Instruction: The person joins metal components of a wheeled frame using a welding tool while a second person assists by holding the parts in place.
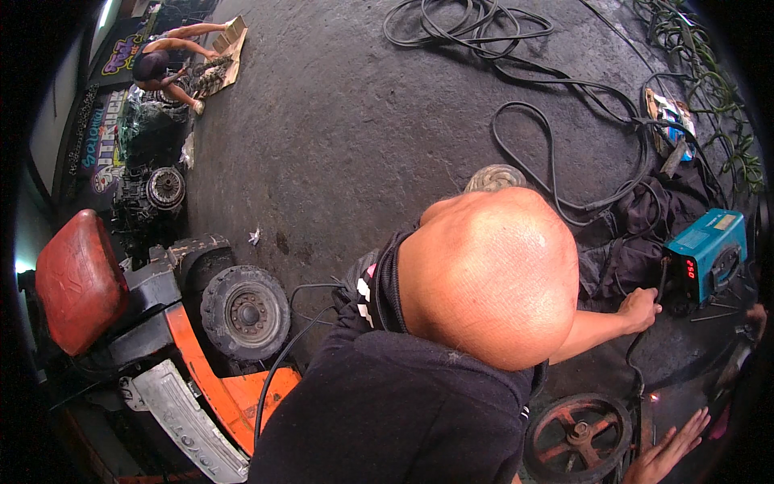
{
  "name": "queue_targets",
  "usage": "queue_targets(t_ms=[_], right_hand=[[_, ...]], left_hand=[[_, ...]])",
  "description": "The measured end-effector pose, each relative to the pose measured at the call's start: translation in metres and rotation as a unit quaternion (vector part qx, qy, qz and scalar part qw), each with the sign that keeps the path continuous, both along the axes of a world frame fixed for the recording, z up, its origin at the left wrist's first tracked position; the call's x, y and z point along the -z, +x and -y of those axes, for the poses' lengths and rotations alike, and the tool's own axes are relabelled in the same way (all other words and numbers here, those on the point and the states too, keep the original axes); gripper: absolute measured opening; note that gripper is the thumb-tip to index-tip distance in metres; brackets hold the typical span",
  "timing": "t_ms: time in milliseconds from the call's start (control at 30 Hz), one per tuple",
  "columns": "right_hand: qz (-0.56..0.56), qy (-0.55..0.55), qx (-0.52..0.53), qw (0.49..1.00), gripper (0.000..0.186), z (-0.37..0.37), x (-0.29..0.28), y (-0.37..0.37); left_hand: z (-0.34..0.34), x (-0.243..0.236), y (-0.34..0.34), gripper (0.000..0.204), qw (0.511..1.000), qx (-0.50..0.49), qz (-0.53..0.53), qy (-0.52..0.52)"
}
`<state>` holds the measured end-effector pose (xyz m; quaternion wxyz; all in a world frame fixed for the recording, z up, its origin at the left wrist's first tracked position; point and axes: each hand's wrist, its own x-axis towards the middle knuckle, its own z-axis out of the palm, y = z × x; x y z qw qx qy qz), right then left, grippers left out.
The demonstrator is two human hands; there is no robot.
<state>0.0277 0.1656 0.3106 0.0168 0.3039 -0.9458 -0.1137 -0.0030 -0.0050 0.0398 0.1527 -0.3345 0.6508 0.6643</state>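
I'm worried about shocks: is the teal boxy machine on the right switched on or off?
On: red digits glow on the front display of the teal machine.

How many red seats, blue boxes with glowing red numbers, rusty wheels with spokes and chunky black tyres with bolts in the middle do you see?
Red seat: 1
Blue box with glowing red numbers: 1
Rusty spoked wheel: 1
Black tyre with bolts in the middle: 1
Total: 4
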Motion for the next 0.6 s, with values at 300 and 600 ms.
queue_targets(t_ms=[300,600], right_hand=[[0.001,-0.011,-0.019,1.000,0.055,0.0031,-0.0007,-0.0014],[-0.004,-0.034,-0.011,0.999,0.053,0.0054,-0.0002,0.0018]], left_hand=[[0.0010,-0.0022,0.0010,0.027,1.000,-0.010,-0.010,0.001],[0.0003,0.0002,0.0007,0.022,1.000,-0.003,-0.019,0.004]])
